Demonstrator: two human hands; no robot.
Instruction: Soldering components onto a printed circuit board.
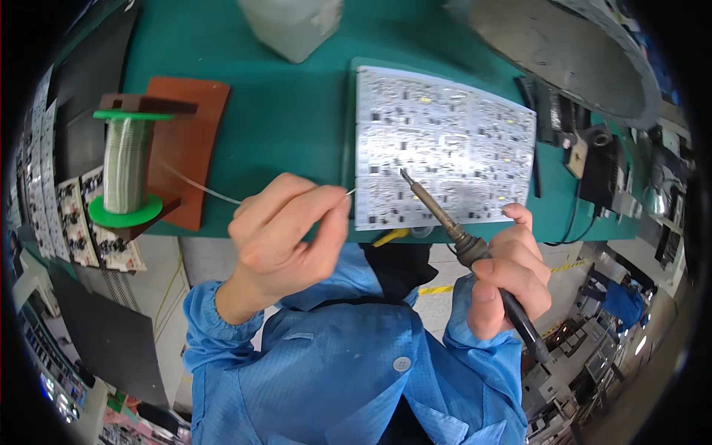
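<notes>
Between thumb and forefinger my left hand (pixel 293 230) pinches a thin solder wire (pixel 204 188). The wire runs back to a spool (pixel 126 167) with green flanges, and its short free end points at the left edge of a white circuit board (pixel 452 152). In my right hand (pixel 512 274) is a soldering iron (pixel 443 216), gripped by its dark handle. Its tip is over the left-middle part of the board; whether it touches a component I cannot tell. Many small parts cover the board, which lies on the green mat.
The spool's brown holder sits by a reddish-brown board (pixel 194 148). A whitish container (pixel 293 26) stands at the back edge. Beyond the board at right are a large grey round-edged object (pixel 564 55) and black devices with cables (pixel 597 178). More circuit boards (pixel 100 222) lie far left.
</notes>
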